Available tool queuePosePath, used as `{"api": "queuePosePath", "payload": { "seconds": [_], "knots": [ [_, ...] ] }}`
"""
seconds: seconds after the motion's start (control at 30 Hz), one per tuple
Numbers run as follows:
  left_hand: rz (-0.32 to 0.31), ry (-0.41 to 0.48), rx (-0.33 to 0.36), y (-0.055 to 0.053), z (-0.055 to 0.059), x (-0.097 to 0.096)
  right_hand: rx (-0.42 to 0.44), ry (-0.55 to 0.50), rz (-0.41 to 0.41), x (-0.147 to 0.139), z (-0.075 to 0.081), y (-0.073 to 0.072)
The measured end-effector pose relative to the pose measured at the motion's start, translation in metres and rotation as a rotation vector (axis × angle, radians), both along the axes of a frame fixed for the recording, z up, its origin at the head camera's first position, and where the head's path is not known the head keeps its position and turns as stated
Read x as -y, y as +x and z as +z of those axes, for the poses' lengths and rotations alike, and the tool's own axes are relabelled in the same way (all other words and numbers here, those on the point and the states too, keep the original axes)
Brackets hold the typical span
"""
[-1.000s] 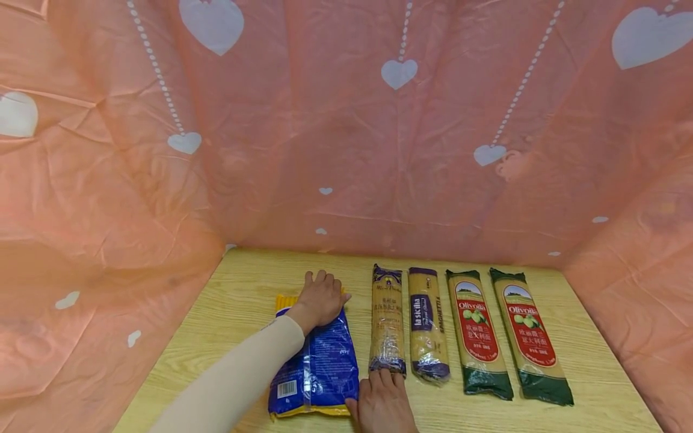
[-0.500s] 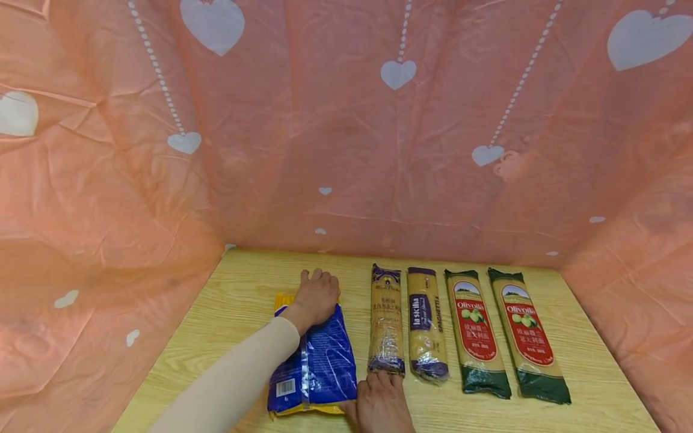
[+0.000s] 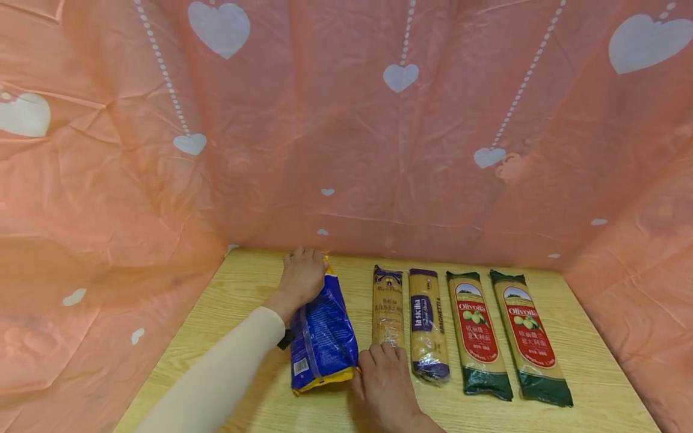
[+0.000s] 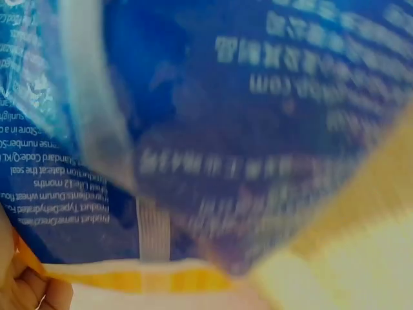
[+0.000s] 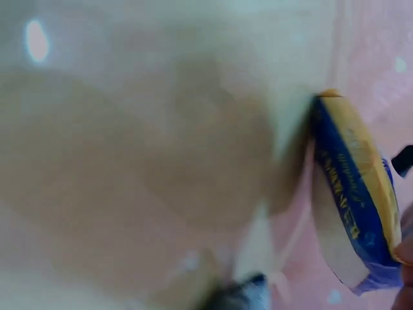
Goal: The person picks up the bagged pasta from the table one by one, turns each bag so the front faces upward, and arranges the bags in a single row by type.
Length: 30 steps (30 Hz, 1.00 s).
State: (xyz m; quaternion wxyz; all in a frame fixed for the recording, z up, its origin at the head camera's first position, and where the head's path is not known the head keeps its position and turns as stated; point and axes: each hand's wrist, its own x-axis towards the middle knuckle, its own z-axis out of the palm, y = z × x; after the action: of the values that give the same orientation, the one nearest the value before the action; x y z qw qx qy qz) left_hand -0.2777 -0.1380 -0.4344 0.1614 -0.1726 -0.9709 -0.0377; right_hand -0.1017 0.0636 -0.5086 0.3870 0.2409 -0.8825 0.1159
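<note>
A blue and yellow plastic pasta bag (image 3: 325, 337) is lifted at its far end and tilted above the table. My left hand (image 3: 303, 276) grips its far, upper edge. My right hand (image 3: 387, 379) holds the near right corner, thumb against the yellow edge. In the left wrist view, the printed bag (image 4: 58, 187) fills much of the picture, with fingers (image 4: 35, 290) at its yellow edge. The right wrist view shows the bag (image 5: 355, 194) from its side, with fingertips (image 5: 405, 248) at the corner. My right hand hides the near end of a spaghetti pack (image 3: 387, 307).
Right of that pack lie a purple-ended spaghetti pack (image 3: 428, 325) and two green-ended packs with red labels, one pack (image 3: 476, 331) beside another pack (image 3: 530, 337). They rest on a wooden table (image 3: 590, 361). A pink heart-patterned curtain (image 3: 357, 150) encloses the back and sides.
The pasta bag has gone from lying flat to tilted, its far end raised and its near end shifted right and away. Both hands have moved farther from me with it.
</note>
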Motion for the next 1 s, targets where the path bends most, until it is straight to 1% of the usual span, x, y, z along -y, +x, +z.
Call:
{"api": "queuePosePath", "payload": {
  "seconds": [0.1,0.17,0.27,0.33,0.43,0.57,0.67,0.8,0.93,1.0],
  "knots": [
    [0.014,0.037,-0.009,-0.004,0.012,0.003,-0.044,-0.064,0.036,-0.003,0.016,-0.007],
    [0.016,0.059,-0.01,-0.006,0.017,0.006,-0.067,-0.084,0.046,-0.005,0.026,-0.011],
    [0.013,0.094,-0.011,-0.008,0.023,0.007,-0.103,-0.08,0.044,-0.009,0.038,-0.013],
    [0.01,0.116,-0.012,-0.008,0.024,0.008,-0.121,-0.067,0.034,-0.012,0.043,-0.013],
    [0.013,0.128,0.003,-0.008,0.024,0.008,-0.139,-0.058,0.037,-0.014,0.047,-0.012],
    [0.022,0.116,0.032,-0.006,0.022,0.009,-0.143,-0.047,0.055,-0.013,0.048,-0.01],
    [0.021,0.103,0.029,-0.005,0.02,0.01,-0.148,-0.042,0.072,-0.011,0.049,-0.009],
    [0.026,0.076,0.034,-0.005,0.02,0.011,-0.176,-0.042,0.108,-0.007,0.05,-0.01],
    [0.077,0.013,0.057,-0.004,0.023,0.01,-0.176,-0.004,0.126,-0.004,0.052,-0.01],
    [0.111,0.002,0.088,-0.003,0.026,0.01,-0.163,0.023,0.13,-0.002,0.052,-0.009]
  ]
}}
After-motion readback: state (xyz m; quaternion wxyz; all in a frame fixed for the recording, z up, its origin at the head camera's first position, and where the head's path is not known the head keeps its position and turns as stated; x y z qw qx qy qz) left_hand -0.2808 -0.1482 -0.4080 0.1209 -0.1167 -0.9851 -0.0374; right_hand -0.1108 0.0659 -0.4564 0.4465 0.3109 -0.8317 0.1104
